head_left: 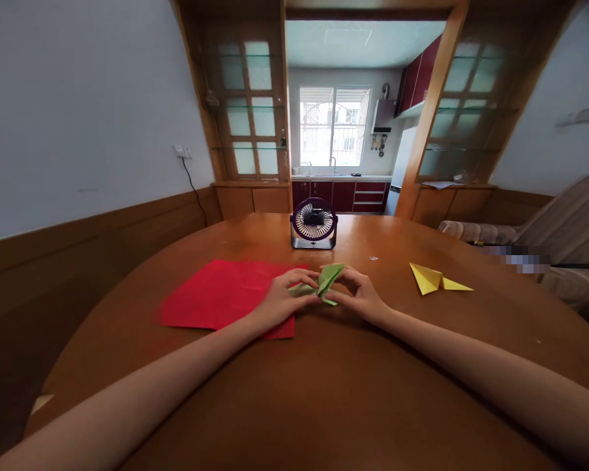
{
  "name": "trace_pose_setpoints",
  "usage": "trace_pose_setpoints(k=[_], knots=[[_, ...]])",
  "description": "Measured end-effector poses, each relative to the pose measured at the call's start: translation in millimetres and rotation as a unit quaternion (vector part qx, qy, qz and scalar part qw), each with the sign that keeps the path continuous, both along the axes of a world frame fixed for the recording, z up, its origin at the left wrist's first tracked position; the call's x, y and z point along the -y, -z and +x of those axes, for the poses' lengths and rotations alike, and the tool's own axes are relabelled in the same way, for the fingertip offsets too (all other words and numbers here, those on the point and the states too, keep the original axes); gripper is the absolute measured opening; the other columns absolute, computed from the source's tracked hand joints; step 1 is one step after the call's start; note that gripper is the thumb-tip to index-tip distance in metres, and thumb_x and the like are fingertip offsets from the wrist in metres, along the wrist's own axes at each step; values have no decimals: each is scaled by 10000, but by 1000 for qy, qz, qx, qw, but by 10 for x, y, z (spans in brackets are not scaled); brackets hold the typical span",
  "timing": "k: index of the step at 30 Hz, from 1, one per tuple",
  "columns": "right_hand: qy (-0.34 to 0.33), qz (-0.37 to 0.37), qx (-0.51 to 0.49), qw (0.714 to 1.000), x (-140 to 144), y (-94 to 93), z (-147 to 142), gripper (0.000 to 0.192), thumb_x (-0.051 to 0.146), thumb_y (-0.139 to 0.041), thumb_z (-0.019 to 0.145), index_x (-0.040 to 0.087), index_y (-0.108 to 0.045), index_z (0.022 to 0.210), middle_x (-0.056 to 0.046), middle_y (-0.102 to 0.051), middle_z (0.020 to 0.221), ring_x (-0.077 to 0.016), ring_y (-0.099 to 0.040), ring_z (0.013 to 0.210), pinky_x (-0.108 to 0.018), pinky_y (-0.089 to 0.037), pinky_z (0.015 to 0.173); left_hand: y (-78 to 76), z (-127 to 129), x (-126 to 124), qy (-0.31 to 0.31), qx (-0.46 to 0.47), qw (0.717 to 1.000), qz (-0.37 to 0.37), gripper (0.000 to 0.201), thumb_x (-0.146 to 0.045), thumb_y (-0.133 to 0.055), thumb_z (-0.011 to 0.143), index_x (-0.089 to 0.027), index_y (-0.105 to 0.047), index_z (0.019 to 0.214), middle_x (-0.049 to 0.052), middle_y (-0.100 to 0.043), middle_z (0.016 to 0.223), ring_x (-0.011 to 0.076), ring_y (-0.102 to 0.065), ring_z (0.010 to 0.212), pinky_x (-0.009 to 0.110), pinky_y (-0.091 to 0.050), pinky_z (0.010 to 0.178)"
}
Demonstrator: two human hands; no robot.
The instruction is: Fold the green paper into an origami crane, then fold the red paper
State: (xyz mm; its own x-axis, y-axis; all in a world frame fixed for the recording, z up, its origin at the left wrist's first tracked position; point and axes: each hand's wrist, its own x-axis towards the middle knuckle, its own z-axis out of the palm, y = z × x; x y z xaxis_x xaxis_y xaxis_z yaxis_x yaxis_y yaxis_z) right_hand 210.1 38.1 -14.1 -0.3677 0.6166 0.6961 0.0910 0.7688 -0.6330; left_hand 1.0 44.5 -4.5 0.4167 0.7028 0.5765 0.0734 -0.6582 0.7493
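Between my hands, low over the table, is a folded piece of green paper [330, 277] with several layers and a pointed flap. My left hand [285, 296] pinches its left side, thumb below and fingers above. From the other side, my right hand [361, 296] grips the paper with thumb and fingers, some of the fingertips hidden behind it. Flat sheets of red paper [226, 294] lie on the left, partly under my left hand and forearm. Off to the right rests a folded yellow paper shape [429, 280] with pointed ends.
A small purple fan [315, 221] stands at the far side of the round wooden table [314, 392]. A striped sofa [559, 229] is at the right. A power cord [192, 183] hangs from a wall socket on the left. Beyond the table is a kitchen with a window [334, 124].
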Motion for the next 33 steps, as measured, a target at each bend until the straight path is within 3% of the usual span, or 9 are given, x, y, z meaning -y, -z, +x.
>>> trace_pose_setpoints(k=[3, 8, 14, 19, 22, 25, 29, 33], knots=[[-13, 3, 10, 1000, 4, 1, 0, 296, 357, -786, 732, 214, -677, 967, -84, -635, 1126, -230, -592, 1099, -411, -470, 973, 10, -9, -10, -9, -10, 999, 37, 157, -268, -800, 690, -188, -700, 780, 71, -654, 1035, 205, -619, 1004, 401, -475, 950], [6, -25, 10, 1000, 18, -19, -7, 254, 370, -722, 797, 206, -672, 984, -64, -669, 1009, -199, -622, 948, -374, -495, 888, -9, -8, -2, -39, -3, 998, 57, 111, -278, -765, 736, -202, -730, 810, 42, -607, 931, 177, -608, 933, 352, -484, 896], [32, -56, -42, 997, 23, -86, -53, 191, 384, -689, 817, 199, -644, 796, -21, -637, 826, -162, -582, 808, -319, -469, 782, -131, 9, 41, -69, 48, 996, 43, 133, -312, -702, 791, -179, -705, 795, 35, -606, 856, 153, -593, 825, 294, -475, 785], [45, -130, -107, 985, 25, -187, -81, 207, 399, -681, 813, 197, -646, 783, -12, -644, 788, -151, -591, 757, -306, -470, 740, -153, 50, 30, -3, 92, 989, -116, 293, -431, -736, 739, -165, -669, 843, 24, -652, 848, 150, -598, 801, 284, -468, 770], [43, -173, -119, 977, 14, -194, -90, 241, 417, -704, 780, 186, -640, 755, -9, -640, 730, -147, -588, 697, -305, -474, 693, -99, 75, 29, 39, 100, 969, -222, 336, -439, -768, 703, -157, -658, 849, 28, -678, 848, 146, -609, 775, 272, -467, 736], [46, -206, -130, 969, -2, -139, -115, 266, 427, -714, 759, 181, -613, 743, -3, -627, 697, -141, -581, 654, -300, -473, 657, -42, 82, 30, 38, 132, 946, -294, 340, -392, -805, 667, -145, -656, 847, 42, -696, 847, 145, -627, 741, 273, -475, 713], [23, -219, -176, 959, -31, -20, -159, 323, 403, -754, 710, 213, -519, 826, 39, -595, 695, -126, -590, 607, -282, -480, 612, 26, 74, -9, 7, 180, 934, -309, 385, -305, -878, 550, -143, -633, 799, 16, -687, 778, 130, -627, 689, 265, -484, 692], [35, -189, -174, 966, -44, 58, -172, 335, 384, -740, 726, 228, -471, 851, 48, -576, 725, -118, -590, 634, -266, -483, 616, 78, 84, -42, -13, 179, 946, -271, 426, -270, -892, 529, -147, -604, 818, -24, -642, 713, 101, -606, 652, 226, -470, 650]])
